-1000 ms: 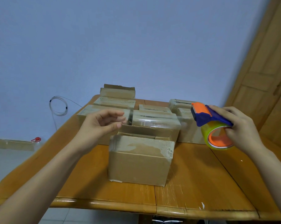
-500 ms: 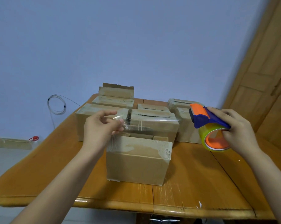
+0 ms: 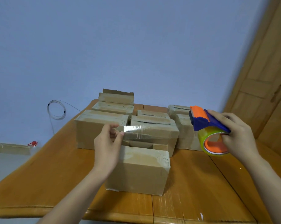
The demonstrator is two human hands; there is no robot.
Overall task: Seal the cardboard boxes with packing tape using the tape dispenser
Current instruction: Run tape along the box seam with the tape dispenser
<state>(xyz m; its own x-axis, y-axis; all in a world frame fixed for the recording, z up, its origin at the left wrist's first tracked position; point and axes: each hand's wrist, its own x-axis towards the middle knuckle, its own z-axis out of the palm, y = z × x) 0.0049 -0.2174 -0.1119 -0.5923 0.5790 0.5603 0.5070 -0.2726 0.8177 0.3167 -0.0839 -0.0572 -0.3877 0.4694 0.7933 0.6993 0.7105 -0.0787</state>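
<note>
A cardboard box (image 3: 139, 170) stands nearest me on the wooden table (image 3: 47, 175), its top flaps slightly raised. Above its left end my left hand (image 3: 106, 147) pinches the free end of a clear tape strip (image 3: 136, 129). The strip stretches rightward across the air toward the tape dispenser (image 3: 207, 128), blue and orange with a yellowish roll. My right hand (image 3: 235, 135) grips that dispenser above the table, to the right of the box.
Several more cardboard boxes (image 3: 102, 125) crowd the back of the table, one stacked at the far left (image 3: 116, 98). A wooden door (image 3: 265, 88) stands at the right. A coiled wire (image 3: 56, 109) hangs on the blue wall.
My left hand took hold of the tape end and pulled it left and down over the near box. The strip between hand and dispenser grew longer. The dispenser stayed about where it was.
</note>
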